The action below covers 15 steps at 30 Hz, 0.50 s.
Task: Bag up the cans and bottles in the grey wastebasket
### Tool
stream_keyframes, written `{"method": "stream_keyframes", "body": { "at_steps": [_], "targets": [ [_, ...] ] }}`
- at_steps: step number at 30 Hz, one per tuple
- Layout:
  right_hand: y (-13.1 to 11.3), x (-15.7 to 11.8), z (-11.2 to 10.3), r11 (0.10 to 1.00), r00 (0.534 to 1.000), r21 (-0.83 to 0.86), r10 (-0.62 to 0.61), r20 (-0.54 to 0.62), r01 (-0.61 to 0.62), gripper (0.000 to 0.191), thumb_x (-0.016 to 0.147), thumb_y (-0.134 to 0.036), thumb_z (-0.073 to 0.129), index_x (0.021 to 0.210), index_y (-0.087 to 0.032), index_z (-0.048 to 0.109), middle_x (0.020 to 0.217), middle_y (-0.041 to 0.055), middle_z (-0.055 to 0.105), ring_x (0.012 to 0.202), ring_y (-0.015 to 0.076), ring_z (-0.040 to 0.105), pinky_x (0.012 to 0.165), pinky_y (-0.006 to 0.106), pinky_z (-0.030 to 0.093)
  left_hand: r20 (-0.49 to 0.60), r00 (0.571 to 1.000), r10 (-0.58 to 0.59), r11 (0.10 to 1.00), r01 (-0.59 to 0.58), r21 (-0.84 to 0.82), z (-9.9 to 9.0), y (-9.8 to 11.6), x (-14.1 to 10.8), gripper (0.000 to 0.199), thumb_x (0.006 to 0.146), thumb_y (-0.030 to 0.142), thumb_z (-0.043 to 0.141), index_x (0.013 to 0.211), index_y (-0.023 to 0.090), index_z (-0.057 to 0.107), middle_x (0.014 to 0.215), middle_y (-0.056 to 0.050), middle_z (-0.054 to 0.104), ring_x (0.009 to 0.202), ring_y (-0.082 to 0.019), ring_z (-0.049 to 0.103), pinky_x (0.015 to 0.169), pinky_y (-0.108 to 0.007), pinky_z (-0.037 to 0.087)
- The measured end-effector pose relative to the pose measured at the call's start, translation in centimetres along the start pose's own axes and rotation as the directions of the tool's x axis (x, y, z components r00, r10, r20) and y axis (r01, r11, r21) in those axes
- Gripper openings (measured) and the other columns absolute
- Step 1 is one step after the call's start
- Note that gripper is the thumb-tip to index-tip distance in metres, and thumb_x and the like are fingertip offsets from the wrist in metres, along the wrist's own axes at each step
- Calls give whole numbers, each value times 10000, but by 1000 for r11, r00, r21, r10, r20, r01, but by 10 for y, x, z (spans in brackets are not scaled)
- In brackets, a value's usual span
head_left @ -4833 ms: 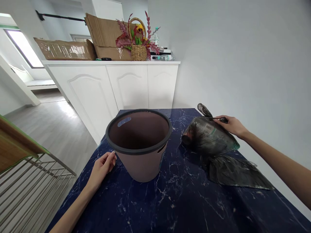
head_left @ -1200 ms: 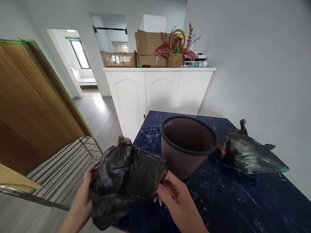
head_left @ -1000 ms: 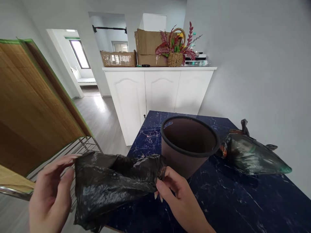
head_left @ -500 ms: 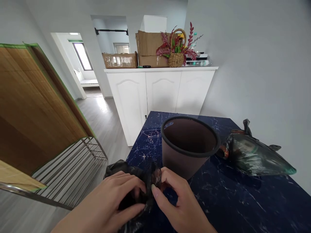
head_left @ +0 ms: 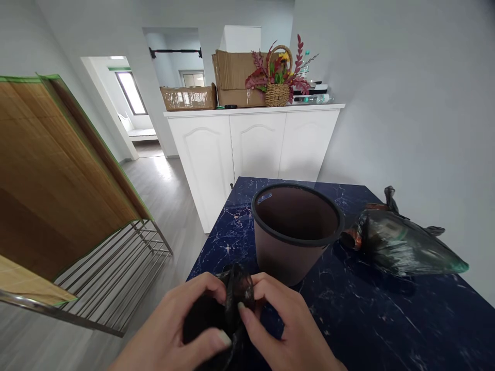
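Observation:
A thin black plastic bag [head_left: 233,293] is bunched between my two hands at the front of the dark blue marbled table [head_left: 386,330]. My left hand [head_left: 185,324] curls around its left side, fingers and thumb on the plastic. On the other side, my right hand [head_left: 276,319] pinches the bag's edge between thumb and fingers. An upright brown bin [head_left: 290,252] with a black rim stands just beyond my hands, and no liner shows inside. To the right of the bin lies a filled, knotted dark bag [head_left: 402,247].
A white cabinet [head_left: 259,139] behind the table carries cardboard boxes [head_left: 237,77], a flower basket [head_left: 277,95] and plastic bottles [head_left: 317,99]. On the left stands a metal rack [head_left: 116,288] draped with a brown mat [head_left: 58,170].
My left hand has shifted slightly right, its thumb and fingers wider apart around the bag. The bag's left part has been drawn in behind the fingers. The view has shifted slightly.

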State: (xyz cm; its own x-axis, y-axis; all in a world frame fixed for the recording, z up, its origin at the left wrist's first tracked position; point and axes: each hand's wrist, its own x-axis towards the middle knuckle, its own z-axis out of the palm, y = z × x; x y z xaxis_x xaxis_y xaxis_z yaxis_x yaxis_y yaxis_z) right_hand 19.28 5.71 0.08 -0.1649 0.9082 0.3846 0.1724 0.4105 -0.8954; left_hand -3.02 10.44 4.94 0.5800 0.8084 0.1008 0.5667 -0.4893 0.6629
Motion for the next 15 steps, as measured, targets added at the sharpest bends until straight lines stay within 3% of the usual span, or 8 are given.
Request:
{"method": "stream_keyframes", "body": {
  "at_steps": [3, 8, 11, 15],
  "targets": [
    [-1, -2, -1, 997, 999, -53, -55, -2, 55, 136, 987, -150, 531, 881, -232, 510, 967, 27, 650, 825, 148, 625, 723, 275, 487, 9, 999, 41, 999, -41, -10, 8, 12, 3, 274, 876, 482, 796, 960, 257, 664, 946, -2, 736, 863, -203, 696, 742, -263, 575],
    [4, -12, -16, 996, 1000, -87, -22, -10, 21, 161, 1022, -173, 509, 877, -239, 482, 926, 18, 641, 786, 142, 603, 687, 267, 476, -14, 996, 89, 996, -89, -29, 13, 10, 7, 184, 992, 278, 607, 825, 236, 543, 853, 25, 690, 745, -132, 656, 674, -211, 523],
    [6, -20, -22, 994, 1000, -105, -12, -12, 10, 167, 1001, -152, 515, 875, -247, 462, 904, 7, 632, 741, 131, 589, 649, 253, 469, -199, 973, 120, 988, -99, 115, 14, -1, 8, 156, 957, 195, 562, 823, 237, 496, 941, 7, 697, 815, -142, 670, 714, -227, 518],
    [8, -32, -24, 979, 996, -182, -86, 27, 90, 234, 880, -41, 506, 890, -257, 416, 868, -22, 628, 672, 104, 577, 609, 222, 455, -445, 866, 229, 930, -60, 363, 15, -13, 6, 187, 958, 173, 557, 805, 238, 472, 982, -16, 661, 849, -158, 655, 715, -252, 492]
  ]
}}
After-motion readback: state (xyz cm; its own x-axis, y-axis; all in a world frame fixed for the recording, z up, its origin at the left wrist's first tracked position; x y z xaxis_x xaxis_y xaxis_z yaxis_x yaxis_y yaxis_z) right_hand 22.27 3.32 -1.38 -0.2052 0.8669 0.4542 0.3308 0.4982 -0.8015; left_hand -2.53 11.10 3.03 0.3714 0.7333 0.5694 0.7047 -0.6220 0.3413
